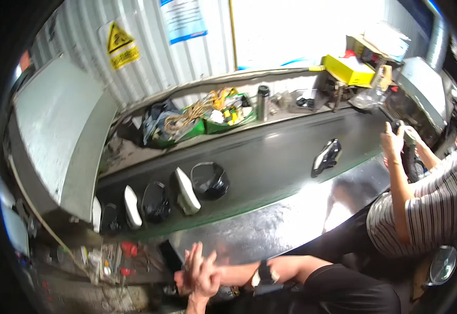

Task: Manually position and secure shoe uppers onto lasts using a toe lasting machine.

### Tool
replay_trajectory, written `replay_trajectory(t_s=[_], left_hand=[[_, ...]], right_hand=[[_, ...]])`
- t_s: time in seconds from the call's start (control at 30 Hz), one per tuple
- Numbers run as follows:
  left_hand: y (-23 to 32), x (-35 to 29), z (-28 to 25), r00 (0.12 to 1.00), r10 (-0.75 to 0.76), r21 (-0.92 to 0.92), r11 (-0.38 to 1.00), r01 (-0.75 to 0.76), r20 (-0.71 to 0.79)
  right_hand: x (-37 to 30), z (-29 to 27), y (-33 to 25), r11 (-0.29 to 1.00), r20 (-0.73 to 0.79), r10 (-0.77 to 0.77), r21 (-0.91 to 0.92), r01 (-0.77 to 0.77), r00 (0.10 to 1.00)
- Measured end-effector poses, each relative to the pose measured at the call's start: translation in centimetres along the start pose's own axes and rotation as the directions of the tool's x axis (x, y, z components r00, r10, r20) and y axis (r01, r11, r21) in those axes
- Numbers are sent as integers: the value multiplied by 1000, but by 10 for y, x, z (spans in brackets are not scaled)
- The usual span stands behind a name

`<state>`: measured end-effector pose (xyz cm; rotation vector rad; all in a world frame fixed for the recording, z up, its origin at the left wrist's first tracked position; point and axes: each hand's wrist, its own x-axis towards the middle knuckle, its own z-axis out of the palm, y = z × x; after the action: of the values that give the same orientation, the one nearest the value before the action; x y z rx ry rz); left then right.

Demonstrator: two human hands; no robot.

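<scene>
My two hands meet in front of the belt's near edge, at the lower middle. My left hand (207, 281) comes up from the bottom edge and crosses over the right, its fingers spread and slightly blurred. My right hand (182, 280), whose arm comes in from the right with a black band on it, is largely covered; its fingers are hard to make out. I see no object in either hand. Just beyond them lies a flat dark rectangular thing (171, 255). On the dark conveyor belt (270, 157) stand pale shoe soles (187, 192) and glossy black shoe pieces (210, 181).
A black-and-white shoe (326, 157) lies farther right on the belt. At the right, a person in a striped shirt (432, 199) holds something dark. Green bins (186, 135), a flask (263, 103) and a yellow box (350, 70) line the back. A grey machine housing (55, 131) covers the belt's left end.
</scene>
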<state>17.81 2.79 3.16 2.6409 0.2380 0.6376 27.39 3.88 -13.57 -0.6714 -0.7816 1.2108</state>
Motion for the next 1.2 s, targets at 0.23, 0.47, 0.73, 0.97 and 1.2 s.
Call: replay_trajectory(t_s=[0.23,0.47,0.73,0.97,1.2], left_hand=[[6,-93,-21,815,-424,19,883,469,-395],[-46,-248,8,667,-675,22,698,716,-315],[-84,-133,7,651,-756,-366,625,689,-66],[-231,-17,99,755,-637,-620,533,576,154],[-227,139,185,397,-885,-510,230,829,245]], right_hand=[[70,-91,-99,973,-835,220,150,-177,505],[104,-190,-119,972,-847,211,235,-13,488],[50,-157,-139,861,-739,239,461,215,630],[-93,-80,-157,839,-589,414,542,-41,694],[-210,-59,-153,831,-767,382,529,173,516]])
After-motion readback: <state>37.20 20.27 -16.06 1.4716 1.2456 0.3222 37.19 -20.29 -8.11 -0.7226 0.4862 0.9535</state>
